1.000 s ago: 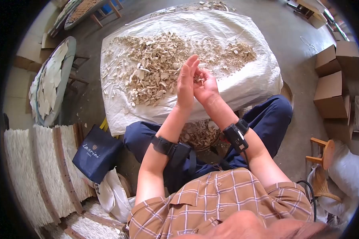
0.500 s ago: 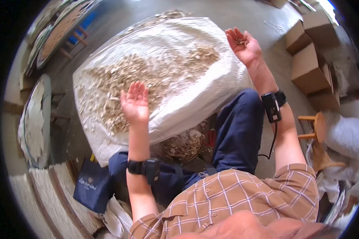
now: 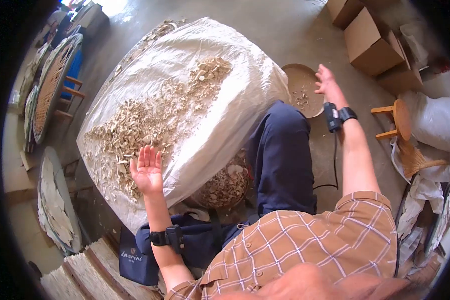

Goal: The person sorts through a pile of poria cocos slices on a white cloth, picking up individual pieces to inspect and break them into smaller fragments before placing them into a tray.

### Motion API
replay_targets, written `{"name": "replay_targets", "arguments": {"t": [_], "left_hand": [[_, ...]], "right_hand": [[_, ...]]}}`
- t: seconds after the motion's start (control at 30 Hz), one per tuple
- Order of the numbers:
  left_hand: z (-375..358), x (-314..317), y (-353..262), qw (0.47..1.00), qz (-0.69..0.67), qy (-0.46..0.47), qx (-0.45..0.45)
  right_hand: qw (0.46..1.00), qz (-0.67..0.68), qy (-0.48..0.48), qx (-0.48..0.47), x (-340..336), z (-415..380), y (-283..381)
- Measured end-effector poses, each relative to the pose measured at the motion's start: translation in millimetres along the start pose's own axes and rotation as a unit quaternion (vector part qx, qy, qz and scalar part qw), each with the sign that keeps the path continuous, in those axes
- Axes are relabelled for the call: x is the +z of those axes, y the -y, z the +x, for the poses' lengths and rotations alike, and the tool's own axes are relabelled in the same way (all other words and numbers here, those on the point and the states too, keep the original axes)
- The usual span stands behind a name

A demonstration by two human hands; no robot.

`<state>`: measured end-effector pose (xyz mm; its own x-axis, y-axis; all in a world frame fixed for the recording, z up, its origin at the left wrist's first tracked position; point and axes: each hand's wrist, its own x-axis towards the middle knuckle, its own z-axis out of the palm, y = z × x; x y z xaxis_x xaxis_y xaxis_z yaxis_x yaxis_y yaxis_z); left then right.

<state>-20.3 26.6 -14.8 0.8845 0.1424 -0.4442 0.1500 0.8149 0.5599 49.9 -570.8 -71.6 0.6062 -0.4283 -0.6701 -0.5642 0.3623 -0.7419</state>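
A white plastic sheet (image 3: 235, 55) lies in front of my knees, with a spread of pale dried pieces (image 3: 135, 122) on it. My left hand (image 3: 147, 172) is palm up over the near left part of the pieces, fingers apart, with nothing in it. Off the sheet's right side, my right hand (image 3: 329, 86) is turned on its side with the fingers apart, beside a round shallow tray (image 3: 297, 75) on the floor. Some small pieces (image 3: 302, 97) lie in that tray. Nothing shows in the right hand.
A round container of pieces (image 3: 225, 187) stands between my legs. Cardboard boxes (image 3: 367, 45) and a wooden stool (image 3: 402, 120) are at the right. Round racks (image 3: 55, 200) line the left side. A dark blue bag (image 3: 135, 260) sits by my left knee.
The view has turned right. My right hand moved down from beside the sheet to the tray, and the pieces it held no longer show in it. My left hand remains palm up.
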Motion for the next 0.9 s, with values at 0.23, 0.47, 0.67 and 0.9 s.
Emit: {"name": "replay_targets", "arguments": {"t": [0.23, 0.47, 0.67, 0.9], "left_hand": [[-11.6, 22.2, -33.9, 0.999, -0.016, 0.044, 0.009], [-9.9, 16.0, -52.6, 0.997, -0.010, 0.009, 0.070], [-18.2, 19.9, -72.1, 0.991, 0.028, 0.029, 0.126], [-13.8, 21.2, -78.6, 0.993, 0.003, 0.021, 0.116]], "right_hand": [[0.983, 0.153, 0.040, -0.097, 72.3, -139.0, 109.5], [0.828, 0.116, 0.509, -0.207, 206.1, -302.7, 111.6], [0.784, -0.191, 0.542, -0.236, 304.4, -287.3, -0.6], [0.582, -0.483, 0.473, -0.451, 344.5, -214.7, -113.7]]}}
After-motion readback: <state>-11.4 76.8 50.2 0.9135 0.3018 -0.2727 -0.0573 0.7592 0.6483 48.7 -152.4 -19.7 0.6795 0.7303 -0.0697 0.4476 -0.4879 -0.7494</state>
